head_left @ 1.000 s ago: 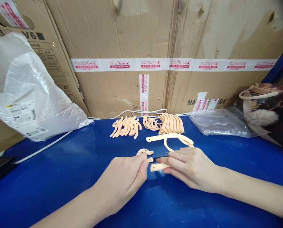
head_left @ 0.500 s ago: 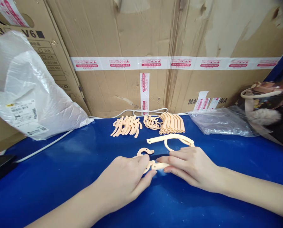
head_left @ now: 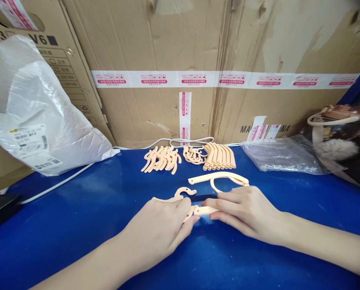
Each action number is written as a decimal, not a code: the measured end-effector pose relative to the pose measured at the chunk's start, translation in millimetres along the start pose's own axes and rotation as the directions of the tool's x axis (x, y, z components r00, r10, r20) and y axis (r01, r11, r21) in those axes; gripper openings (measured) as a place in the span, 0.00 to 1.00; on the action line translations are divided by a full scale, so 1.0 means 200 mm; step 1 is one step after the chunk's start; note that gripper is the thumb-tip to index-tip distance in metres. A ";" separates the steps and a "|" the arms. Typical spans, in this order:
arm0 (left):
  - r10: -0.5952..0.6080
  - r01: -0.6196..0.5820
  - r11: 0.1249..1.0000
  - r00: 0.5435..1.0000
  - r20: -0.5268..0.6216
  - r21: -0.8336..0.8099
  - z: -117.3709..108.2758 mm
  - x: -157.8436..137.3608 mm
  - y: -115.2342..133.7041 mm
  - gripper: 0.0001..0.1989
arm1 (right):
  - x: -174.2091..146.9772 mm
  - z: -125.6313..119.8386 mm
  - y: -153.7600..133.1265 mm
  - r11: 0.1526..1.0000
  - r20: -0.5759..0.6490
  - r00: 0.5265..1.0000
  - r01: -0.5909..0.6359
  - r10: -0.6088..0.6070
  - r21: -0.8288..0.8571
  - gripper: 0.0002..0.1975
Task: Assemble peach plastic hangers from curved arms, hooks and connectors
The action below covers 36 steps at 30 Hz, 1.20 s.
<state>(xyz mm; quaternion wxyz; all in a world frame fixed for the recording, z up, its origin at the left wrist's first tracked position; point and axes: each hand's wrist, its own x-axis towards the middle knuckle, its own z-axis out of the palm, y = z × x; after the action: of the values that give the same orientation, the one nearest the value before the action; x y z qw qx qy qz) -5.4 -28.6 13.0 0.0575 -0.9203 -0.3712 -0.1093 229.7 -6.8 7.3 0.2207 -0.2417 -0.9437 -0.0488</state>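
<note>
My left hand [head_left: 164,225] is closed around a cream plastic hanger piece [head_left: 188,213], its thumb and fingertips hiding most of it. My right hand [head_left: 249,213] pinches a cream hanger arm [head_left: 205,210], whose holed end meets the piece in my left hand. Whether the two are joined, I cannot tell. A curved hanger hook [head_left: 184,191] shows just beyond my left fingers. Past my right fingers lies a long hanger arm [head_left: 216,175] with a curved piece beside it. Farther back are a heap of short curved pieces [head_left: 161,160], a few hooks [head_left: 194,155] and a stack of arms [head_left: 220,156].
Cardboard boxes [head_left: 152,108] stand along the back of the blue table [head_left: 107,193]. At the left are a white plastic parcel bag [head_left: 56,121], a black object [head_left: 0,211] and a white cable [head_left: 59,184]. Clear plastic bags [head_left: 276,155] and a dark bag [head_left: 334,141] lie at the right.
The view has shifted slightly. My hands stay almost in the same place, with the two hanger parts still end to end between them.
</note>
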 end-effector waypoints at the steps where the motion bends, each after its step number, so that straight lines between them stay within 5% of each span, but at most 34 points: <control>1: 0.005 -0.005 1.000 1.000 -0.001 -0.007 0.00 0.00 0.00 0.14 | 0.00 0.00 0.00 1.000 -0.002 1.000 0.004 -0.005 -0.003 0.15; 11: 0.167 -0.084 0.936 0.961 -0.222 0.341 0.03 0.00 0.01 0.13 | 0.00 -0.01 0.00 0.993 0.029 0.999 -0.025 0.022 0.112 0.16; 19: 0.125 -0.111 0.986 0.986 -0.106 0.127 0.00 -0.01 0.03 0.10 | 0.00 0.01 0.01 0.999 0.066 0.997 0.027 -0.030 0.047 0.15; 23: 0.070 -0.069 0.998 0.997 -0.045 0.010 -0.02 -0.01 0.02 0.11 | 0.00 0.00 0.03 0.996 -0.131 0.988 0.081 -0.085 -0.037 0.15; 28: 0.030 -0.032 0.999 0.997 -0.075 -0.023 -0.03 -0.02 0.00 0.10 | 0.02 -0.06 0.09 0.991 -0.348 0.932 -0.127 0.101 -0.053 0.10; 33: 0.048 -0.045 0.999 0.990 -0.131 0.027 -0.03 -0.02 -0.01 0.11 | 0.04 -0.05 0.17 0.978 -0.183 0.961 -0.202 0.207 0.045 0.12; 36: 0.142 -0.138 0.988 0.988 -0.064 0.072 -0.04 -0.03 0.00 0.12 | 0.04 -0.04 0.19 0.977 -0.069 0.979 -0.181 0.189 0.109 0.12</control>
<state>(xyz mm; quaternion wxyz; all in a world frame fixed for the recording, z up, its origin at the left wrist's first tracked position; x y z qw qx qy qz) -10.4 -33.6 19.6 0.1090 -0.9373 -0.3070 -0.1240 245.2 28.1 16.8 0.2736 -0.3149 -0.9088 0.0107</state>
